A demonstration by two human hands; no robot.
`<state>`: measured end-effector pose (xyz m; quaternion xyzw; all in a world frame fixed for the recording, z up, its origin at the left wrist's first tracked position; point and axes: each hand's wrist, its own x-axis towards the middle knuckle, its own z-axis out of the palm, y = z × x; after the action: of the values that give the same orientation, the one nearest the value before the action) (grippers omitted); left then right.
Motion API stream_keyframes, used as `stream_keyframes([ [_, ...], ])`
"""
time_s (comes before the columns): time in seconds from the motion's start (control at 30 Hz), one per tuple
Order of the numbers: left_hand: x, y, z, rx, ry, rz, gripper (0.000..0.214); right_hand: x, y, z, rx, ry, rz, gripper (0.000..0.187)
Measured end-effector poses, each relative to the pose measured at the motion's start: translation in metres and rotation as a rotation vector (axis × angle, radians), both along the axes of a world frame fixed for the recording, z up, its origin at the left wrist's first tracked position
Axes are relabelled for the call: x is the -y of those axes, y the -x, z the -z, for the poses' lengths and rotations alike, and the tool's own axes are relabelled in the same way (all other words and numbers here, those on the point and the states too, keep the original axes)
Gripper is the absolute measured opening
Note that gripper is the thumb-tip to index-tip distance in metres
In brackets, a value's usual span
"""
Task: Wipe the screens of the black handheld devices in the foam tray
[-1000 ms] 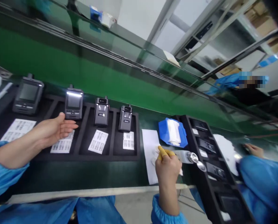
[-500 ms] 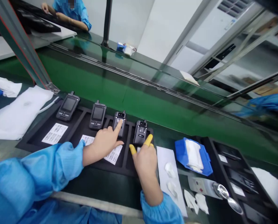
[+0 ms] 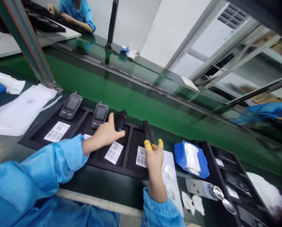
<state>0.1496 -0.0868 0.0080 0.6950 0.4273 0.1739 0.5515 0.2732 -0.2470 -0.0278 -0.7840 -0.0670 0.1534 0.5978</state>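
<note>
Two hands work over one black tray (image 3: 84, 162) on the green counter (image 3: 103, 186), each closed on its own small black device. The right hand (image 3: 153, 156), with yellow caps on thumb and forefinger, pinches the lower end of the rightmost device (image 3: 146, 134), which stands turned edge-on with its long axis running toward 12 o'clock, straight up from the grip. Just at 8 o'clock of that hand a white printed label (image 3: 141, 156) lies in the same tray slot. The left hand (image 3: 106, 135) wraps its fingers round the third device (image 3: 120, 120), thumb up along its left edge; the device sits at 2 o'clock of the palm, upright and tipped slightly, and I cannot tell whether it is lifted off the tray. A second label (image 3: 114, 152) lies at 5 o'clock of the left hand. Each device is nearest the hand that grips it, the two well apart across a tray rib. Farther toward 9 o'clock two screened handsets (image 3: 100, 112) and (image 3: 71, 105) stand untouched in their slots. At 3 o'clock of the right hand lie a white sheet (image 3: 171, 157) with cotton pads, then a blue pack of wipes (image 3: 190, 157), and beyond it another tray (image 3: 228, 176). At 11 o'clock, across the belt, another person (image 3: 76, 14) in blue sits at work.
</note>
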Motion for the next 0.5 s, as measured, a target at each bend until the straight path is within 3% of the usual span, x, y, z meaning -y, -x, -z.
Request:
stream_keyframes([
  [0.07,-0.008,0.002,-0.002,0.223,0.387,-0.068,0.055,-0.004,-0.007,-0.001,-0.105,-0.126,-0.024,0.07],
  [0.17,-0.009,0.001,-0.006,0.363,0.634,-0.063,0.018,-0.016,-0.012,0.0,-0.291,-0.332,-0.102,0.047],
  [0.33,0.008,-0.006,-0.009,0.543,0.93,-0.08,0.02,-0.028,-0.012,0.002,-0.508,-0.515,-0.201,0.032],
  [0.5,0.024,-0.015,0.002,0.628,1.085,-0.133,0.032,-0.016,-0.013,0.009,-0.554,-0.503,-0.182,0.033],
])
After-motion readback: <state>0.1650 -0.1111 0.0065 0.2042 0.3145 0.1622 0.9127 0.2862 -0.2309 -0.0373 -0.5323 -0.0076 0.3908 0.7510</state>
